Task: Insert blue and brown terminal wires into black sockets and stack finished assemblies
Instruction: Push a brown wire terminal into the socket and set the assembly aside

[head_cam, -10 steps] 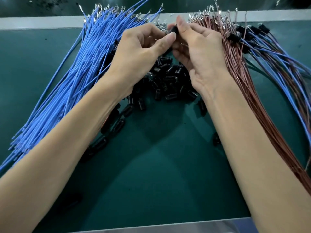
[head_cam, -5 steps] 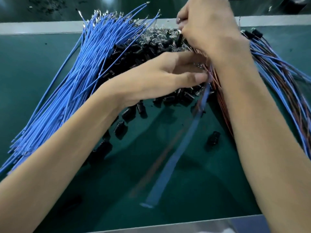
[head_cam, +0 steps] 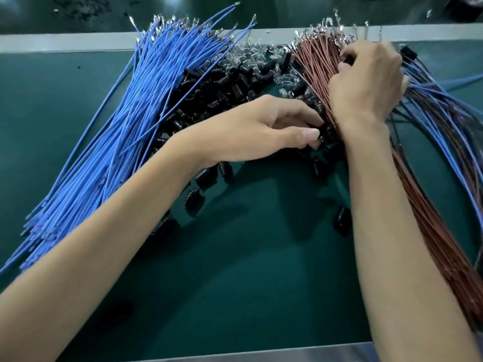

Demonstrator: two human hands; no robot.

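Reaching into two loose heaps at once invites snags. The right hand [head_cam: 366, 79] has its fingers curled into the brown wires [head_cam: 320, 71] near their metal terminal ends, pinching among them. I judge that pulling one strand could drag its neighbours out, or hook a terminal on the finished assemblies [head_cam: 444, 113] lying just beside on the right. The left hand [head_cam: 274, 129] curls over the near edge of the black sockets [head_cam: 222, 87], thumb and fingertips pinched on one, and a careless lift could scatter more strays across the green bench [head_cam: 235, 270]. The blue wires [head_cam: 125, 131] lie fanned at the left, untouched, with some overlapping the sockets. No bin or tray shows: wires, sockets and small clear parts [head_cam: 261, 54] all rest bare on the bench.
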